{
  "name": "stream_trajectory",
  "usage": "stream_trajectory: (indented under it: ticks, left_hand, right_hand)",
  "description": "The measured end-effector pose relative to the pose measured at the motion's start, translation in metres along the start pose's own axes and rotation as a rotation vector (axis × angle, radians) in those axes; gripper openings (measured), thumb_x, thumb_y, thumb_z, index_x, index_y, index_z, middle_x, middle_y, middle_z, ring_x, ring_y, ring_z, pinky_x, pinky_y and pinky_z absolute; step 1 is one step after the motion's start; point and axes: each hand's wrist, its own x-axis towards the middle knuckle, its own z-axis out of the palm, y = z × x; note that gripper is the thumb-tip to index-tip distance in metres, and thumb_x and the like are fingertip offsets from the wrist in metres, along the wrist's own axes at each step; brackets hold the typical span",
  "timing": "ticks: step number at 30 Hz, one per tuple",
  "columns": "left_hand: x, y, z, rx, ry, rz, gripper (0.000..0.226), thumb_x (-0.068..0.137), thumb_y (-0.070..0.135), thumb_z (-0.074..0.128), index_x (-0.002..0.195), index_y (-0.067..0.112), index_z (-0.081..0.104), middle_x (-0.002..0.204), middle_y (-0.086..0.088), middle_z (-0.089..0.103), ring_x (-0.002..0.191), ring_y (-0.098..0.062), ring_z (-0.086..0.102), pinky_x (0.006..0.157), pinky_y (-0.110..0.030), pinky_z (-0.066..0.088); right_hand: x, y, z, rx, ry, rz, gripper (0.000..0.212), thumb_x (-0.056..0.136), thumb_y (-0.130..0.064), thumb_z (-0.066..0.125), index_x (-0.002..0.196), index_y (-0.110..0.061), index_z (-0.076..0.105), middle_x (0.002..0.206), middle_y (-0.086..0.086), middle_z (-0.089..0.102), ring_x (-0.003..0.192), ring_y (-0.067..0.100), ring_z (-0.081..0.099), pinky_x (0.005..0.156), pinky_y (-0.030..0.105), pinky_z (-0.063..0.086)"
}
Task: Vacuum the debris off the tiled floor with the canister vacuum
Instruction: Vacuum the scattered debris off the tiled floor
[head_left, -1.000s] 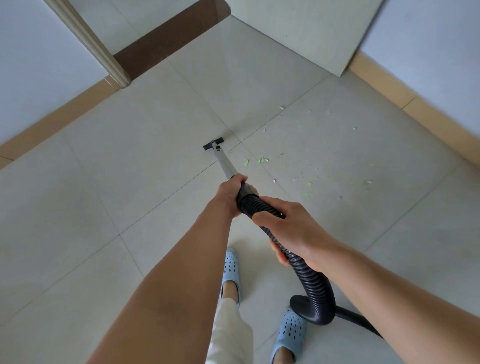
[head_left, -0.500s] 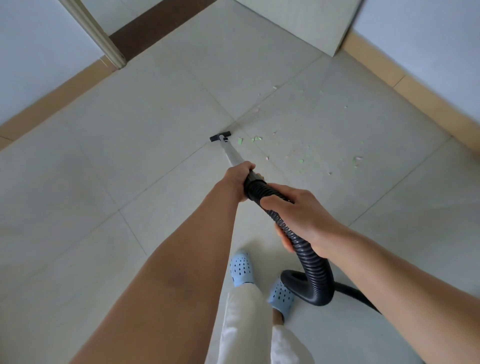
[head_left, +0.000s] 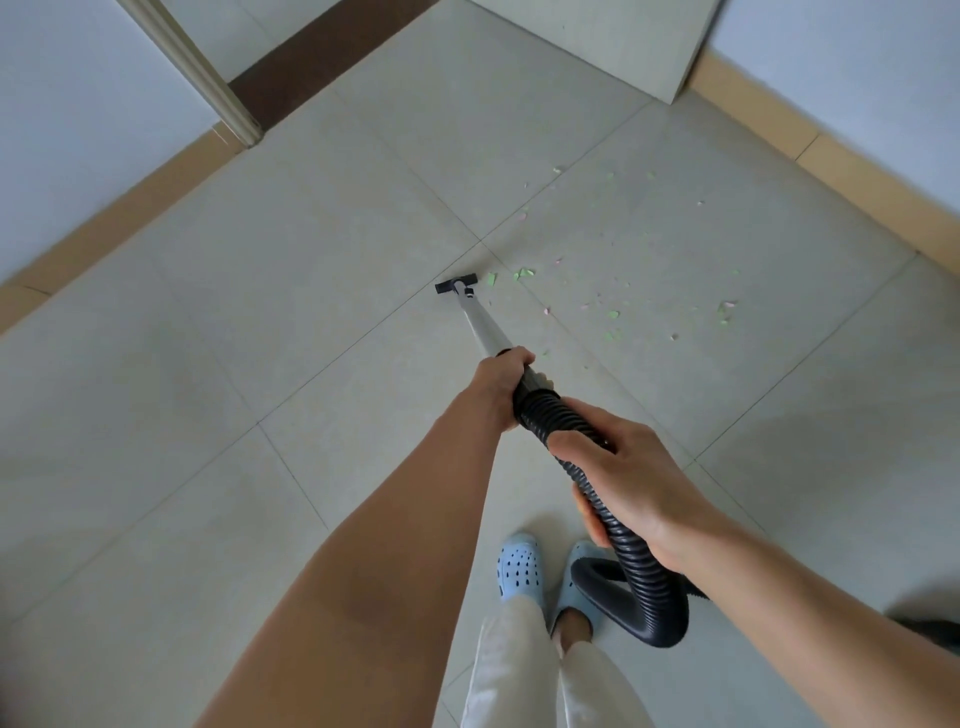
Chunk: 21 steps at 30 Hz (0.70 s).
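Soft, even daylight fills the view; the pale grey tiled floor (head_left: 322, 322) shows no glare and only faint shadows beneath the light blue perforated clogs (head_left: 519, 564). Wide-angle distortion bows the tan skirting boards (head_left: 831, 156) near the edges. Focus is sharp throughout.

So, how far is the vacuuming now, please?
Early stage. Nothing looks clearly done: green and pink debris lies scattered over the floor tiles. In hand: the left hand grips the wand's upper end and the right hand grips the black hose, with the nozzle on the floor just left of the nearest green scraps. Left: nearly the whole scatter to its right.
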Motion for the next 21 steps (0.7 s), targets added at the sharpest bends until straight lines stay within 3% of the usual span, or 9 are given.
stream_trajectory:
  ticks: [5,8,12,15,21]
  left_hand:
    - [0.002,0.008,-0.011,-0.144,-0.073,-0.003,0.012,0.093,0.009,0.052,0.088,0.001,0.044,0.051,-0.01,0.053,0.042,-0.022,0.054,0.046,-0.026,0.049]
    - [0.005,0.016,-0.009,-0.173,-0.092,-0.005,0.018,0.094,0.01,0.052,0.079,0.003,0.044,0.05,-0.009,0.053,0.04,-0.02,0.053,0.046,-0.024,0.046]
    - [0.007,0.016,-0.006,-0.284,-0.138,-0.042,0.018,0.093,0.01,0.051,0.078,0.008,0.042,0.066,-0.006,0.046,0.052,-0.018,0.05,0.044,-0.02,0.048]
    - [0.005,0.006,-0.004,-0.302,-0.164,-0.06,0.016,0.093,0.01,0.051,0.079,0.008,0.044,0.067,-0.006,0.046,0.049,-0.016,0.05,0.044,-0.019,0.048]
    - [-0.002,-0.015,0.0,-0.311,-0.16,-0.05,0.01,0.093,0.008,0.052,0.085,0.007,0.045,0.068,-0.008,0.047,0.046,-0.017,0.05,0.043,-0.02,0.049]
  right_hand:
    - [0.016,-0.001,0.013,-0.25,0.064,-0.021,0.037,0.088,-0.024,0.059,0.117,-0.045,0.065,0.053,0.0,0.053,0.035,0.023,0.048,0.046,0.028,0.042]
    - [0.026,-0.004,0.016,-0.374,0.106,-0.055,0.043,0.088,-0.03,0.058,0.127,-0.048,0.059,0.053,-0.002,0.058,0.036,0.021,0.056,0.05,0.03,0.047]
    - [0.022,-0.01,0.016,-0.528,0.128,-0.065,0.046,0.092,-0.034,0.055,0.135,-0.051,0.052,0.062,-0.005,0.061,0.042,0.018,0.063,0.055,0.031,0.054]
    - [0.014,-0.006,0.013,-0.605,0.136,-0.047,0.048,0.094,-0.038,0.053,0.14,-0.05,0.047,0.069,-0.006,0.063,0.048,0.018,0.064,0.065,0.032,0.057]
    - [0.001,0.009,0.002,-0.603,0.115,-0.039,0.054,0.094,-0.038,0.053,0.146,-0.049,0.044,0.069,-0.007,0.06,0.042,0.014,0.061,0.06,0.027,0.053]
